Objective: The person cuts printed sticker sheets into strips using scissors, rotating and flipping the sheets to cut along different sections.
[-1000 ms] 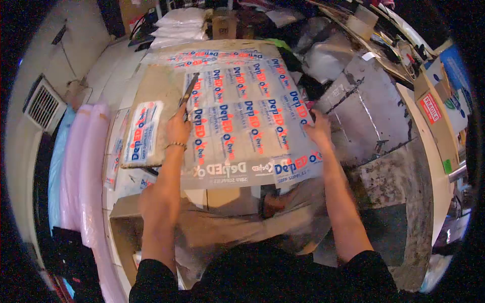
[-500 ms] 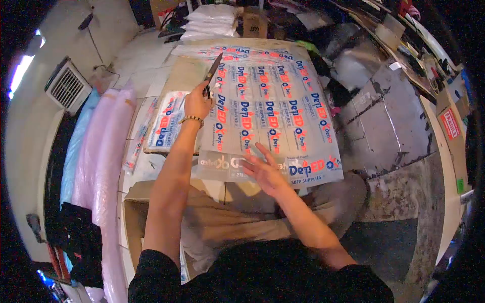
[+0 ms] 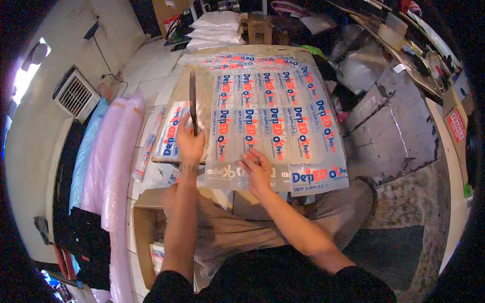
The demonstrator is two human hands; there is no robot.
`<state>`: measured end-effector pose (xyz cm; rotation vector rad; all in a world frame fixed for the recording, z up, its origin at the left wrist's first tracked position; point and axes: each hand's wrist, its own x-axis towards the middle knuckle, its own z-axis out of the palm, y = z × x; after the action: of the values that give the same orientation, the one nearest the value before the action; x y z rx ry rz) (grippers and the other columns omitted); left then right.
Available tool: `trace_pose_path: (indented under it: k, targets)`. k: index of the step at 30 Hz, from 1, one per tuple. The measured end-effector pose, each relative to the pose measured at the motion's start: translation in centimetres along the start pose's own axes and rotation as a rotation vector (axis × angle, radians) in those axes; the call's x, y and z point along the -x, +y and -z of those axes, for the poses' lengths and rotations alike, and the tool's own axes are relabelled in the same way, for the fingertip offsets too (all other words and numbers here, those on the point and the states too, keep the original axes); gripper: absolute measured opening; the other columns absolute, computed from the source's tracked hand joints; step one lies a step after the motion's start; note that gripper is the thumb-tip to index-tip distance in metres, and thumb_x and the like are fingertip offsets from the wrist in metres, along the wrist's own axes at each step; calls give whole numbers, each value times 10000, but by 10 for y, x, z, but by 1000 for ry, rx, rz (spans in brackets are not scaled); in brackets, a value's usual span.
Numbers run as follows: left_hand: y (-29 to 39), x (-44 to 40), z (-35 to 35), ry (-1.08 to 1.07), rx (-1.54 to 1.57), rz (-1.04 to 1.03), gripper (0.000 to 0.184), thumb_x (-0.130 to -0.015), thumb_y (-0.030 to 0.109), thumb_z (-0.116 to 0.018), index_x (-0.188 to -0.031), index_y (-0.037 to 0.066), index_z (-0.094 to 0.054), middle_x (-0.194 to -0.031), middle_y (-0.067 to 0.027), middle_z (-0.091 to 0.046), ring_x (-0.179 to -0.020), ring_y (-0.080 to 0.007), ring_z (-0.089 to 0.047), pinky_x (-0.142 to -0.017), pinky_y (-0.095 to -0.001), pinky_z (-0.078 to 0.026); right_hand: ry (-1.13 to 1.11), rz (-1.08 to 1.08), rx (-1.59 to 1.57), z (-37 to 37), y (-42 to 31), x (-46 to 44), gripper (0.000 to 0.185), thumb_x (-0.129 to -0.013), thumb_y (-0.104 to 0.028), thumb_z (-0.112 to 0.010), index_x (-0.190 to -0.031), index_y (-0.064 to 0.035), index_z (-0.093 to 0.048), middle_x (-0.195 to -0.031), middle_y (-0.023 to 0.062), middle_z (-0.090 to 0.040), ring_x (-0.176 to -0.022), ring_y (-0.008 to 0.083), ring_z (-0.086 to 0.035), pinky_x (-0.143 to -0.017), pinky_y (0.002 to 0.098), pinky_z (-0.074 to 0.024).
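Over a worn board lies a clear plastic sheet printed with rows of blue and red lettering. My left hand, blurred, is closed on dark scissors that point away from me, left of the sheet. Low on the sheet, near its front edge, is my right hand, its fingers partly curled and apart, with nothing seen in it. A smaller stack of printed pieces rests on the board beside my left hand.
Pink plastic rolls and a blue roll stand at the left. White packs are stacked beyond the board. An open cardboard box is near my left forearm. Grey panels lie at the right.
My right hand has come from the sheet's right edge to its lower middle. My left hand, with the scissors, has moved off the sheet to its left. The view has shifted.
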<state>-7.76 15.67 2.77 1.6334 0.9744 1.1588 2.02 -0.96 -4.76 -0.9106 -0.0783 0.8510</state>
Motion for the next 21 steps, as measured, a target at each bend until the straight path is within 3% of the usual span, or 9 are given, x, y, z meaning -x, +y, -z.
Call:
trace_pose_path:
  k: [1, 3, 6, 9, 13, 15, 18, 21]
  targets:
    - [6, 31, 5, -13, 315, 46, 499, -840, 47, -642, -1312, 3, -487, -941, -141, -690, -801, -155, -673, -697, -292, -552, -22, 17, 3, 0, 0, -3, 413, -863, -15, -680, -1255, -46, -554, -1048, 65, -610, -895, 161, -623, -841, 328, -554]
    - [34, 92, 27, -158, 346, 186, 476, -855, 31, -638, -1301, 15, -473, -995, -161, -678, -835, -206, -674, -743, -329, -560, -62, 42, 12, 1, 0, -8, 418, -860, -9, -678, -1257, -24, -547, -1019, 74, -616, -878, 160, -626, -817, 321, -552]
    - [34, 176, 49, -394, 511, 485, 633, -842, 53, -712, -1377, -1, -378, -1143, -189, -636, -1020, -237, -647, -854, -339, -543, -66, 49, 100, 5, 5, -20, 463, -839, -17, -692, -1276, -56, -545, -1158, 111, -606, -900, 191, -642, -827, 319, -550]
    - [38, 239, 53, -476, 631, 695, 668, -837, 45, -722, -1396, 55, -355, -1199, -204, -616, -1099, -272, -622, -897, -379, -531, -109, 77, 240, 5, -4, -23, 479, -824, -16, -705, -1274, -35, -541, -1247, 135, -577, -946, 197, -637, -826, 313, -540]
    - [23, 262, 48, -520, 526, 826, 650, -855, 48, -712, -1393, 67, -349, -1189, -200, -624, -1017, -237, -659, -820, -330, -558, -94, 141, 240, 3, -5, -22, 445, -820, -26, -713, -1237, -1, -560, -1233, 137, -589, -940, 190, -639, -823, 312, -532]
    - [20, 258, 39, -466, 529, 789, 631, -865, 46, -697, -1392, 63, -350, -1140, -177, -650, -925, -193, -677, -768, -287, -562, -103, 191, 278, 4, -3, -21, 423, -817, -27, -714, -1215, 8, -575, -1220, 136, -598, -928, 191, -643, -822, 308, -530]
    - [18, 241, 24, -431, 500, 717, 587, -861, 31, -689, -1371, 54, -399, -1109, -131, -666, -853, -135, -660, -720, -264, -554, -39, 153, 427, 2, -7, -16, 415, -815, -40, -731, -1205, -16, -591, -932, 96, -684, -809, 113, -641, -732, 239, -512]
    - [12, 225, 15, -452, 417, 676, 592, -849, 34, -707, -1369, 57, -425, -1100, -102, -672, -823, -105, -643, -687, -250, -541, -33, 273, 547, 8, 4, -22, 387, -827, -15, -707, -1199, -9, -596, -948, 104, -688, -806, 127, -652, -750, 244, -519]
